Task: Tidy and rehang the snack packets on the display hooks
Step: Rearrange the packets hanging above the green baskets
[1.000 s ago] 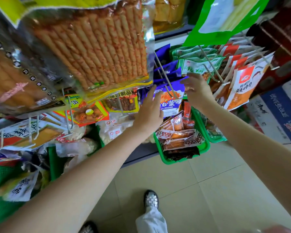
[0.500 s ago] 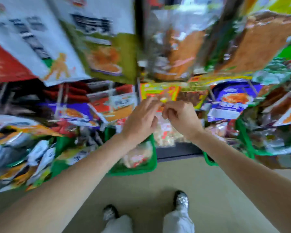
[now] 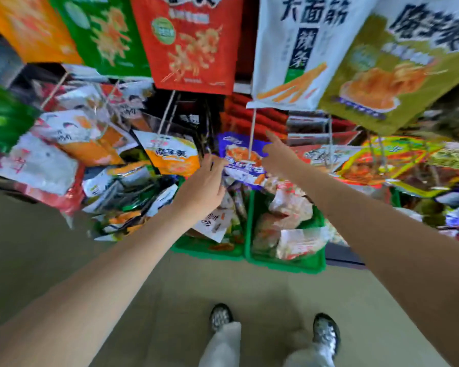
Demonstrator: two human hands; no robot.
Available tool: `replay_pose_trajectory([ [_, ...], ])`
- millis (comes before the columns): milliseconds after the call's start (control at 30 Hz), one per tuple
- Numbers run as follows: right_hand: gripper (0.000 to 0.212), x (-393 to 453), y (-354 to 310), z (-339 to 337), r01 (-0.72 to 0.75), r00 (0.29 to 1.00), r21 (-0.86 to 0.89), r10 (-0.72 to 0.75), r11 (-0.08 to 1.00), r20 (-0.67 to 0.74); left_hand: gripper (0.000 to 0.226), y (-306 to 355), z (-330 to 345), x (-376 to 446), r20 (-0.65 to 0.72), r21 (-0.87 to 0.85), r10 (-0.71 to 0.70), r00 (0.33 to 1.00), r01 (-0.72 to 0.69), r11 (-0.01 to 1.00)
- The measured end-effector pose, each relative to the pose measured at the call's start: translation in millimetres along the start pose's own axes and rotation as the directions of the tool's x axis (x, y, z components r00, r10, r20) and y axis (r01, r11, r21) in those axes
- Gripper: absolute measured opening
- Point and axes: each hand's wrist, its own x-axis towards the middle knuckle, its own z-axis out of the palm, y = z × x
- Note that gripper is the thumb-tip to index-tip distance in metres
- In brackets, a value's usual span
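Observation:
A purple snack packet [image 3: 240, 154] hangs on a thin metal hook [image 3: 252, 125] in the middle of the display. My left hand [image 3: 202, 186] reaches up and its curled fingertips pinch the packet's left edge. My right hand [image 3: 278, 154] is at the packet's right edge, index finger pointing straight up and thumb lying against the packet; its other fingers are hidden. An orange and white packet [image 3: 172, 154] hangs just left of the purple one. Several more packets crowd the hooks on both sides, some skewed.
Large bags hang overhead, a red one [image 3: 194, 41] and a white one [image 3: 300, 49] among them. Two green baskets [image 3: 207, 252] [image 3: 284, 263] of loose packets stand below the hooks. Behind my feet [image 3: 220, 316] is tiled floor.
The view has swung left along the display. My hands, close together at a yellow packet half a second ago, now sit apart on either edge of the purple packet.

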Motion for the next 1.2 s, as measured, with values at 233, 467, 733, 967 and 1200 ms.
replay_pose_trajectory([
  [233,0.027,20.7,0.4,25.5,-0.063,0.998,0.053,0.064,0.997,-0.027,0.040,-16.5,8.5,8.5,-0.017,0.014,0.060,0.998,-0.060,0.998],
  [467,0.029,11.5,9.3,34.1,-0.066,0.993,0.242,0.040,0.968,0.109,0.035,11.9,11.0,25.3,-0.076,-0.048,0.078,0.994,-0.082,0.996],
  [733,0.022,-42.7,55.3,6.6,-0.023,0.986,0.420,-0.047,0.907,0.157,0.039,45.7,35.8,20.6,0.008,0.099,0.296,0.955,-0.295,0.950],
  [967,0.040,-89.2,152.1,-52.2,-0.039,0.999,0.447,0.048,0.893,-0.009,0.030,162.1,59.1,42.8,0.128,-0.183,0.273,0.954,-0.248,0.951],
  [1200,0.041,-137.0,294.0,-99.0,-0.123,0.982,0.459,0.176,0.880,-0.074,0.015,293.5,120.5,80.5,0.271,-0.543,0.232,0.934,-0.051,0.838],
])
